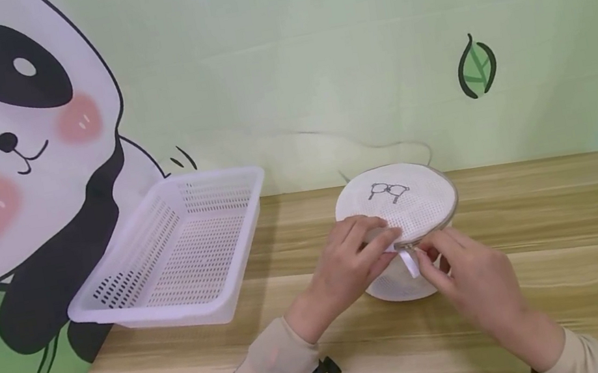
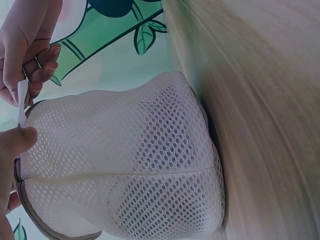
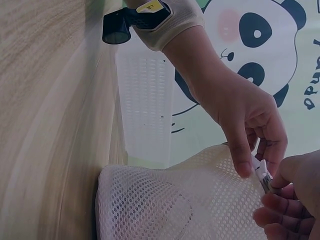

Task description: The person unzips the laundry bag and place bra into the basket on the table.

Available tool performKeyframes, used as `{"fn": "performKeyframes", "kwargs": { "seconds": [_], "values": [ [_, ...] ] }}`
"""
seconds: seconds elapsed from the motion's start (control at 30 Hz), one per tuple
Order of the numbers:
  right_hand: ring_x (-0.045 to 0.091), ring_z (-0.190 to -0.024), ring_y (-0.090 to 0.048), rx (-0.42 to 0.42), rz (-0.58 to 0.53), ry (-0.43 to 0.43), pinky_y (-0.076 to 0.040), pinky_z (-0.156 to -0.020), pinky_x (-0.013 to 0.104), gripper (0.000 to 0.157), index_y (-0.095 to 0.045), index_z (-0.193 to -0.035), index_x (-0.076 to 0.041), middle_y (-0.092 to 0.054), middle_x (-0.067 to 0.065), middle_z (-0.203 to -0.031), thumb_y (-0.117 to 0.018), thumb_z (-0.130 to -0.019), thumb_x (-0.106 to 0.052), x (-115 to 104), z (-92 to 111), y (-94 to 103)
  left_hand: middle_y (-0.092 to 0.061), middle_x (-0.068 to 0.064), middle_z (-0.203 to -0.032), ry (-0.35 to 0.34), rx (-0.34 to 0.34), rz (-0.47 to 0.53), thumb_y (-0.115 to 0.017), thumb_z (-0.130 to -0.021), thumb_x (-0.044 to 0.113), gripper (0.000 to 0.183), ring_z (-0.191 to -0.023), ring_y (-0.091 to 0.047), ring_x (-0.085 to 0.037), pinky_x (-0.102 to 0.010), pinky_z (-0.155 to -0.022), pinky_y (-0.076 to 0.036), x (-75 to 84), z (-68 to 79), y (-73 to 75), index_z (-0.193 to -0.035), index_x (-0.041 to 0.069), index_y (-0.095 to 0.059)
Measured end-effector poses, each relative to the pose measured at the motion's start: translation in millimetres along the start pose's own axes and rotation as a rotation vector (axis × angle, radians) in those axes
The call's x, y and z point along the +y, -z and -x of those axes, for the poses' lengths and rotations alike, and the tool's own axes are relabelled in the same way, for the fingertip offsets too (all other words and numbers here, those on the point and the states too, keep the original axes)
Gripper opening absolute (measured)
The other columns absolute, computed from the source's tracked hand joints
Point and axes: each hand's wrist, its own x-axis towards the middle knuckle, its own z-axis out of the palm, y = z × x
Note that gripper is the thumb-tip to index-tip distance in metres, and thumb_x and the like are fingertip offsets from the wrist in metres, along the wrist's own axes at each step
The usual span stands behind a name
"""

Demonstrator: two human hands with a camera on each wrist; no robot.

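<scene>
A white mesh laundry bag point(image 1: 419, 193), drum-shaped with eyeglasses printed on its round lid, stands upright on the table. A grey zipper point(image 2: 36, 217) runs round the lid's edge. My left hand point(image 1: 346, 254) grips the near rim, thumb below and fingers over the lid. Just right of it, my right hand point(image 1: 477, 275) pinches the zipper's end at the metal pull point(image 3: 265, 179), though the fingers partly cover it. Between the two hands sticks out a white fabric tab point(image 1: 409, 262). Whether anything lies inside the bag, I cannot tell through the mesh.
A white perforated plastic basket point(image 1: 229, 301) sits to the left on the wooden table point(image 1: 551, 203). Behind the table hangs a green backdrop point(image 1: 268, 73) with a panda and leaves. A black wrist device point(image 1: 325, 372) hangs by my left sleeve.
</scene>
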Motion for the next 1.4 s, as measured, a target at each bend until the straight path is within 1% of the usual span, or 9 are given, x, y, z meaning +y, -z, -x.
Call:
{"fn": "performKeyframes", "kwargs": {
  "seconds": [0.1, 0.2, 0.37, 0.6, 0.77, 0.87, 1.0, 1.13, 1.4],
  "values": [
    [0.006, -0.055, -0.056, -0.009, -0.003, -0.015, -0.044, -0.045, 0.017, 0.008, -0.062, -0.080, -0.008, -0.064, 0.001, -0.071, -0.069, -0.077, -0.008, 0.4, 0.2, 0.1, -0.064, -0.001, -0.105, -0.008, 0.001, 0.000, -0.077, -0.079, 0.027, 0.030, -0.099, -0.060, -0.015, -0.024, -0.088, -0.050, 0.4, 0.0, -0.3, -0.106, 0.018, -0.068],
    [0.006, -0.055, -0.057, -0.035, -0.017, -0.039, -0.044, -0.046, 0.017, 0.008, -0.062, -0.081, -0.008, -0.065, 0.001, -0.071, -0.069, -0.078, -0.007, 0.6, -0.1, -0.1, -0.064, -0.001, -0.105, -0.012, -0.001, 0.002, -0.078, -0.079, 0.027, 0.031, -0.099, -0.060, -0.015, -0.024, -0.089, -0.050, 0.6, 0.3, -0.8, -0.107, 0.017, -0.068],
    [0.005, -0.057, -0.056, -0.075, -0.054, -0.069, -0.045, -0.048, 0.017, 0.013, -0.062, -0.082, -0.009, -0.064, 0.001, -0.073, -0.073, -0.078, -0.006, 0.5, -0.3, -0.5, -0.064, -0.001, -0.105, -0.014, -0.003, 0.006, -0.078, -0.079, 0.027, 0.030, -0.099, -0.060, -0.015, -0.024, -0.089, -0.050, 0.8, 1.0, -1.2, -0.106, 0.017, -0.069],
    [0.003, -0.059, -0.054, -0.067, -0.098, -0.056, -0.045, -0.050, 0.017, 0.019, -0.062, -0.082, -0.013, -0.061, -0.005, -0.069, -0.076, -0.075, -0.002, 1.3, -0.6, -2.1, -0.064, 0.000, -0.105, -0.019, -0.002, -0.001, -0.078, -0.079, 0.029, 0.031, -0.099, -0.060, -0.014, -0.024, -0.089, -0.050, 0.5, 2.3, 0.0, -0.107, 0.018, -0.069],
    [0.004, -0.060, -0.055, -0.061, -0.117, -0.049, -0.045, -0.051, 0.017, 0.018, -0.063, -0.083, -0.012, -0.061, -0.006, -0.070, -0.076, -0.075, -0.002, 2.0, -0.5, -2.9, -0.063, 0.000, -0.104, -0.024, -0.013, 0.000, -0.078, -0.079, 0.029, 0.031, -0.099, -0.060, -0.013, -0.024, -0.089, -0.050, -0.2, 3.1, 0.2, -0.106, 0.018, -0.069],
    [0.004, -0.061, -0.055, -0.065, -0.134, -0.059, -0.045, -0.051, 0.016, 0.017, -0.063, -0.082, -0.011, -0.061, -0.006, -0.070, -0.076, -0.076, -0.002, 1.8, -0.5, -2.6, -0.064, 0.000, -0.103, -0.031, -0.012, 0.000, -0.078, -0.079, 0.028, 0.029, -0.099, -0.060, -0.013, -0.024, -0.089, -0.050, -0.9, 3.2, -0.7, -0.106, 0.018, -0.069],
    [0.003, -0.061, -0.055, -0.076, -0.165, -0.095, -0.045, -0.051, 0.016, 0.016, -0.064, -0.081, -0.012, -0.061, -0.007, -0.070, -0.075, -0.077, -0.003, 1.4, -0.9, -2.0, -0.064, 0.001, -0.101, -0.047, -0.001, -0.005, -0.077, -0.080, 0.027, 0.027, -0.097, -0.060, -0.012, -0.023, -0.087, -0.051, -2.6, 3.8, -2.1, -0.104, 0.018, -0.069],
    [0.000, -0.061, -0.053, -0.085, -0.170, -0.123, -0.045, -0.051, 0.016, 0.014, -0.065, -0.080, -0.014, -0.061, -0.009, -0.068, -0.075, -0.078, -0.005, 2.0, -1.2, -1.5, -0.065, 0.001, -0.099, -0.064, 0.012, -0.002, -0.077, -0.080, 0.025, 0.026, -0.095, -0.061, -0.012, -0.023, -0.086, -0.051, -4.0, 4.3, -2.7, -0.104, 0.018, -0.069],
    [-0.002, -0.059, -0.049, -0.085, -0.170, -0.111, -0.045, -0.050, 0.016, 0.016, -0.064, -0.079, -0.014, -0.058, -0.009, -0.066, -0.075, -0.078, -0.003, 3.8, -0.8, -1.7, -0.065, 0.002, -0.097, -0.081, 0.026, -0.020, -0.076, -0.081, 0.022, 0.023, -0.093, -0.061, -0.012, -0.023, -0.085, -0.052, -4.5, 3.9, -2.8, -0.102, 0.018, -0.070]
  ]
}}
